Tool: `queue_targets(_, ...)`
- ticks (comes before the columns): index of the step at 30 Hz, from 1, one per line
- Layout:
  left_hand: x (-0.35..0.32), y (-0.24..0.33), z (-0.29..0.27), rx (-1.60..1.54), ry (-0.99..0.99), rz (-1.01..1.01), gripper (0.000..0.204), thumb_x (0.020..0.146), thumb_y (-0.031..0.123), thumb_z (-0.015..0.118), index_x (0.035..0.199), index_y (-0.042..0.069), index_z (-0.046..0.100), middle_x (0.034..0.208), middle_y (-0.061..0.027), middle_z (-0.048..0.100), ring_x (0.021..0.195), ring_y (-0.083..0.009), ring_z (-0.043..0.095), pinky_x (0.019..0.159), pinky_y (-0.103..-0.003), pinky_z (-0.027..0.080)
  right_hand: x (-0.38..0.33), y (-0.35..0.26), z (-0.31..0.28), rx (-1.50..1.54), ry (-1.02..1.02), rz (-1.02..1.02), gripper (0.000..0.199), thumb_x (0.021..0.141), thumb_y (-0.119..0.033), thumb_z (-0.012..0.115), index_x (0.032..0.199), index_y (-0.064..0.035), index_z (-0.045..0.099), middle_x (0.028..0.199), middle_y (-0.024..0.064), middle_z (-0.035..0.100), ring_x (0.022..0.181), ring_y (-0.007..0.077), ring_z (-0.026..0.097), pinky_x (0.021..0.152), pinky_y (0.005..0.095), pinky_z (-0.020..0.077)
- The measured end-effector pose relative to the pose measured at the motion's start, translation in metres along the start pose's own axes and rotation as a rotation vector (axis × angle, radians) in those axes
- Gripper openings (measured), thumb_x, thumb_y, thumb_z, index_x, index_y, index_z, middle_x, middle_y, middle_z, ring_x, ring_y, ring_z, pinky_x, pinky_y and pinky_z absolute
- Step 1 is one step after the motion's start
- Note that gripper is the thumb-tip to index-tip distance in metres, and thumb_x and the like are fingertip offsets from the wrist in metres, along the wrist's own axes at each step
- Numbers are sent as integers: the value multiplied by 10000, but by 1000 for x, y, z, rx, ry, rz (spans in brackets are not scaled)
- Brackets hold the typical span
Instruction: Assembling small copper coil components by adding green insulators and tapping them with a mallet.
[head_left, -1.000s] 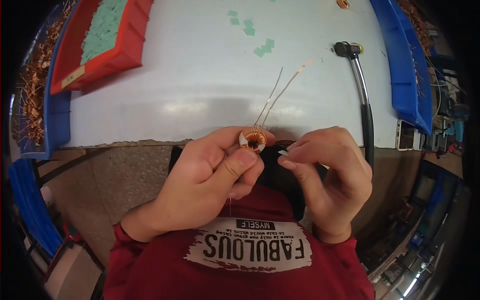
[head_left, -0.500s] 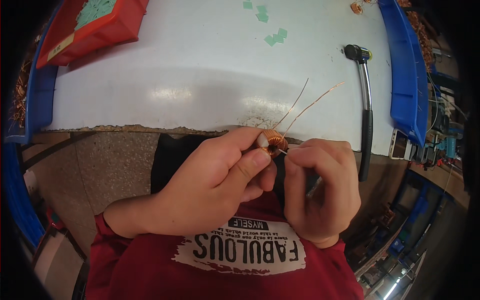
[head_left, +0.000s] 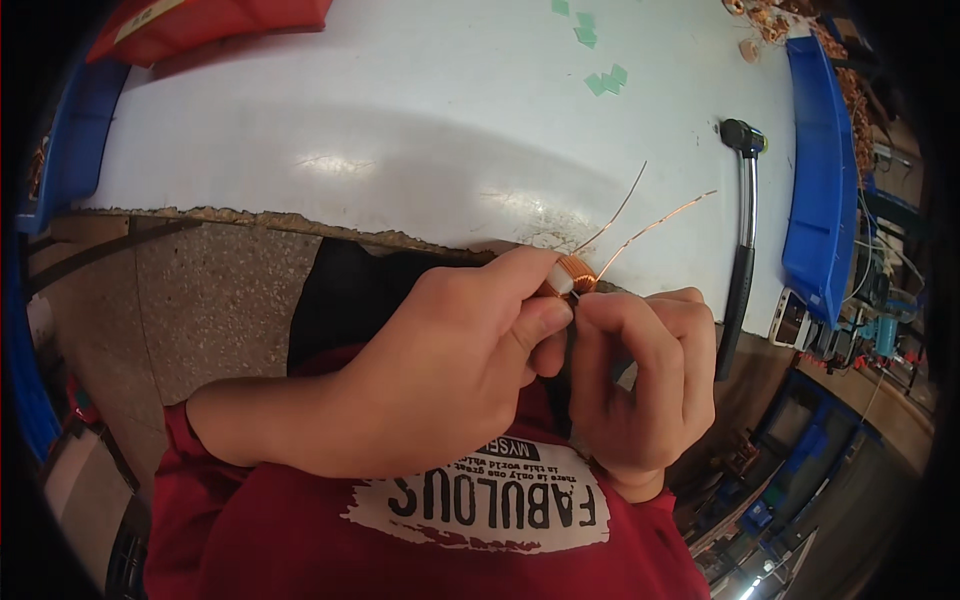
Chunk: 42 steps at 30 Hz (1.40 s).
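Note:
A small ring-shaped coil, wound with copper wire and with a white piece at its left side, is pinched between the thumb and fingers of my left hand. Two long wire ends stick up from it over the table edge. Against the coil's lower right side, my right hand has its thumb and index finger pressed together. They grip a thin, pale, wire-like piece, mostly hidden by the fingertips, that points into the coil's middle.
A black-handled hammer lies right on the white table, its handle past the edge. Blue bins flank the table. A red bin stands far left. Green squares and copper coils lie at the back. A phone-like device sits near the right bin.
The view has shifted, so the table things appear farther right. My right fingertips have come closer to the coil, and less of the thin piece shows. Both hands keep their grip.

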<state>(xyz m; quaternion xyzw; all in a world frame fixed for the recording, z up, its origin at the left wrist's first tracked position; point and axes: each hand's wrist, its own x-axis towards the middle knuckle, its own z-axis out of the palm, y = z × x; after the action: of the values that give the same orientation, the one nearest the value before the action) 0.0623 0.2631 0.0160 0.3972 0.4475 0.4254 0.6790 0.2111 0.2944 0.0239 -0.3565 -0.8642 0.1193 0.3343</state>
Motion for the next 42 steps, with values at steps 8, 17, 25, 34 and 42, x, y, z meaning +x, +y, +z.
queue_targets(8,-7,-11,9,179,118,165,245,825,-75,440,1058,-27,500,650,-35,528,535,-125,427,498,-228,368,-4,7,3,57,-6,-28,224,616,145,592,795,11,602,654,33,463,526,118,351,500,235,316)
queue_targets(17,-11,-14,15,377,169,193,323,774,-102,479,1087,-23,467,684,-65,516,557,-160,443,507,-267,380,-8,5,6,105,-20,28,217,629,153,571,797,17,598,655,44,448,528,114,331,493,233,301)
queue_targets(25,-10,-6,17,485,115,99,311,781,-98,478,1082,-21,469,708,-77,519,568,-160,450,515,-273,387,-11,9,11,138,25,33,225,638,158,563,810,16,596,662,50,454,538,120,334,495,235,305)
queue_targets(34,0,-4,10,223,34,221,234,857,-46,427,1077,-16,499,726,-79,532,547,-132,429,500,-231,374,-7,5,-7,47,8,81,281,648,131,651,901,13,623,741,60,519,584,136,448,532,246,405)
queue_targets(42,4,3,0,-541,-111,-268,201,943,39,381,1088,-12,510,742,-65,537,523,-75,384,467,-166,304,-10,37,-46,251,268,327,395,814,-128,630,1167,6,515,925,108,609,763,157,564,693,267,461)
